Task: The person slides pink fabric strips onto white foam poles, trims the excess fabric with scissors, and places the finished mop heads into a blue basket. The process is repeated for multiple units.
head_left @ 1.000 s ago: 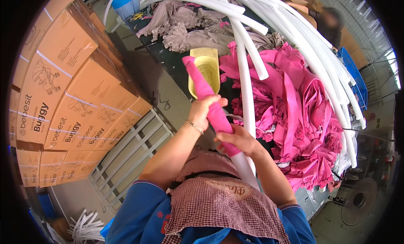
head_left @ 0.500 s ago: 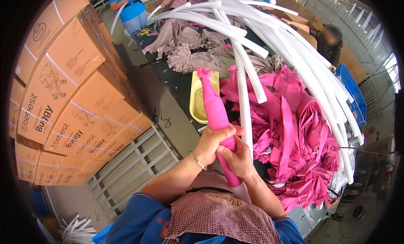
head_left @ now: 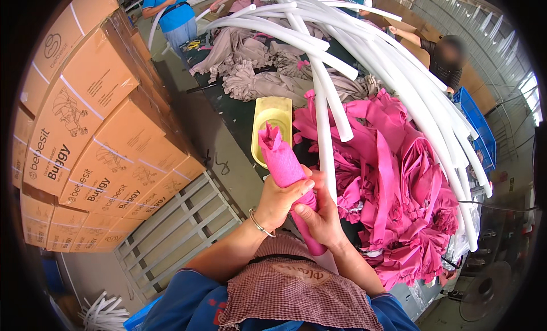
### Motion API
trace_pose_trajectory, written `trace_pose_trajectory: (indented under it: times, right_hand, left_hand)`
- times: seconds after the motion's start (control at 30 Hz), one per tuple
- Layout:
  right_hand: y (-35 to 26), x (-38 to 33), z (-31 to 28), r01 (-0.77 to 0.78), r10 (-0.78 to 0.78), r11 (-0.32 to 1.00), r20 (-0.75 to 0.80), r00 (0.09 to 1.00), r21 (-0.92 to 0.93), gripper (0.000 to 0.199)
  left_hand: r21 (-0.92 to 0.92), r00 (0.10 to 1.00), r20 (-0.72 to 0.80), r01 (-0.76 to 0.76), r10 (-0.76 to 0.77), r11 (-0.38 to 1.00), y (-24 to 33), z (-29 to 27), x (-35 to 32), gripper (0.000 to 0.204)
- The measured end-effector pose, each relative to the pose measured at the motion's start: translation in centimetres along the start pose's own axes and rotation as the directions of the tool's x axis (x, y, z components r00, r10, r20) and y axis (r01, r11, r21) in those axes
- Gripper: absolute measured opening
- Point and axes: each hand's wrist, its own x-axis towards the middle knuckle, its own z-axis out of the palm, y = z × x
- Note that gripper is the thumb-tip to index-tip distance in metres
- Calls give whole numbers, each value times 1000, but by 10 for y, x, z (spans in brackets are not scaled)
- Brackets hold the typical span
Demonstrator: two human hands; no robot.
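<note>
My left hand (head_left: 281,201) is wrapped round a pink fabric sleeve (head_left: 280,160) in front of my apron. Close below it, my right hand (head_left: 320,217) also grips the sleeve, its thumb pressed along the fabric. The sleeve's far end is gathered and crumpled, tilted away over a yellow plastic tray (head_left: 255,138). From the sleeve's near end a white foam tube (head_left: 327,261) comes out against my apron. How far the tube reaches inside is hidden by the fabric. A large heap of pink fabric sleeves (head_left: 393,183) lies on the table to the right of my hands.
Long white foam tubes (head_left: 393,63) arch over the table, one hanging just beyond my right hand. Grey-beige fabric (head_left: 268,83) is piled farther back. Stacked cardboard boxes (head_left: 108,154) and a slatted metal rack (head_left: 176,228) stand left. Co-workers (head_left: 174,14) stand around the far side.
The sleeve's far end has come down closer to my hands, and the sleeve looks shorter and more bunched. Both hands still grip it in nearly the same place.
</note>
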Motion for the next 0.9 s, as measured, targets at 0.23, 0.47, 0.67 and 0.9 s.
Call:
trace_pose_trajectory:
  times: [0.23, 0.47, 0.67, 0.9]
  right_hand:
    - [10, -16, -35, -50, 77, 992, 244, 967, -117, 42]
    - [9, -33, -30, 12, -48, 989, 244, 969, 148, 63]
    - [8, -30, -37, -16, -23, 989, 261, 965, 145, 57]
    - [21, -9, -36, -418, 473, 870, 210, 856, -260, 38]
  left_hand:
    - [-218, 983, -14, -183, 184, 959, 30, 7, -7, 72]
    - [153, 938, 166, -329, 304, 932, 6, 12, -25, 21]
    - [-68, 920, 210, -324, 331, 944, -8, 20, -20, 16]
    - [-145, 958, -229, 140, -171, 979, -34, -4, 0, 20]
